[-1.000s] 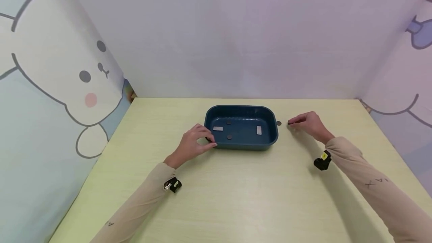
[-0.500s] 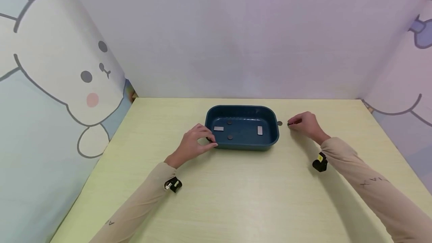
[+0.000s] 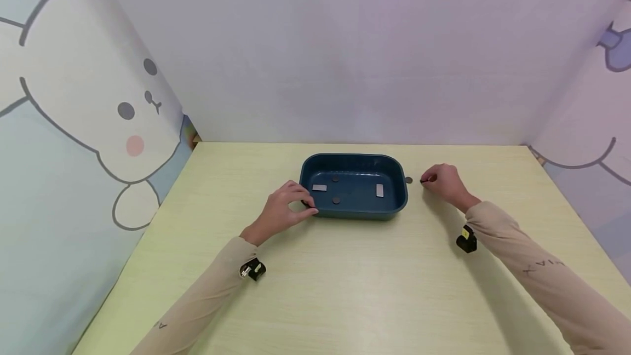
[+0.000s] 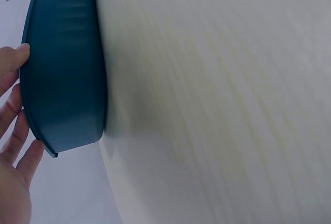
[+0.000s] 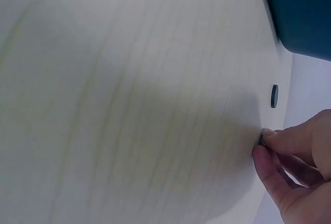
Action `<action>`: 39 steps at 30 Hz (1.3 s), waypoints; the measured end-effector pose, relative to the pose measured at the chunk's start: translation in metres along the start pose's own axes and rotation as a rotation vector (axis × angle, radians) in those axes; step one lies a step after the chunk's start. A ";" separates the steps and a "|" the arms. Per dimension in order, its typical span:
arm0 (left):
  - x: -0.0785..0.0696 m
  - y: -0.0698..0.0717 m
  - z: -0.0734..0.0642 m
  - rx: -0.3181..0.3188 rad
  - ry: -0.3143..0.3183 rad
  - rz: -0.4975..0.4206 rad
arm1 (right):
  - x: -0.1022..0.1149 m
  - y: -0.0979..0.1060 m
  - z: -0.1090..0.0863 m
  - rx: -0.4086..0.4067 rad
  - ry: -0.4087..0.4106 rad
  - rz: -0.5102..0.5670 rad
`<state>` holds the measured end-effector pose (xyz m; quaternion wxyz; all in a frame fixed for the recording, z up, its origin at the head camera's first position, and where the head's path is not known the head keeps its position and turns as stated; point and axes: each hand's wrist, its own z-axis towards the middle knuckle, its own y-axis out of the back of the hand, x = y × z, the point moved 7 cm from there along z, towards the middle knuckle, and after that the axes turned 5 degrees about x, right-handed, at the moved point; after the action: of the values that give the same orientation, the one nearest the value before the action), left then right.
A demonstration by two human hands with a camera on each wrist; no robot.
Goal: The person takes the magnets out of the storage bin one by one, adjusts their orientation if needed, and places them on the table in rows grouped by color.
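My left hand (image 3: 280,210) grips the rim of the blue tray (image 3: 358,195) at its near left corner, thumb and fingertips on the edge, while my right hand (image 3: 446,181) pinches a small dark disc (image 5: 260,139) low over the desk (image 3: 374,278), well apart from the tray. Another disc (image 3: 409,180) lies flat between that hand and the tray's right end. Inside the tray, a pale rectangular piece (image 3: 319,188) lies crosswise on the left, an upright-turned rectangle (image 3: 379,190) on the right, with a far round piece (image 3: 336,179) and a near round piece (image 3: 336,200) between them.
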<state>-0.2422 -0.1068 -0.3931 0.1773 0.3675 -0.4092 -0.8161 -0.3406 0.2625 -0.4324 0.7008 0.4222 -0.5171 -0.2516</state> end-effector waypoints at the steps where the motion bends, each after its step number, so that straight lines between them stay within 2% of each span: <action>1: 0.000 0.000 0.000 -0.001 -0.001 0.001 | 0.001 0.000 0.000 -0.004 0.005 -0.004; 16: -0.001 0.001 0.000 0.009 0.001 0.025 | 0.004 0.001 -0.006 -0.002 -0.009 -0.012; 25: -0.002 0.002 0.001 0.013 -0.012 0.037 | 0.008 0.016 -0.012 -0.105 0.010 0.047; 39: -0.003 0.003 0.001 0.023 -0.005 0.038 | 0.027 0.030 -0.020 -0.110 -0.019 0.133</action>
<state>-0.2410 -0.1065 -0.3897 0.1873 0.3596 -0.4259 -0.8088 -0.3152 0.2634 -0.3951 0.7332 0.3452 -0.5360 -0.2365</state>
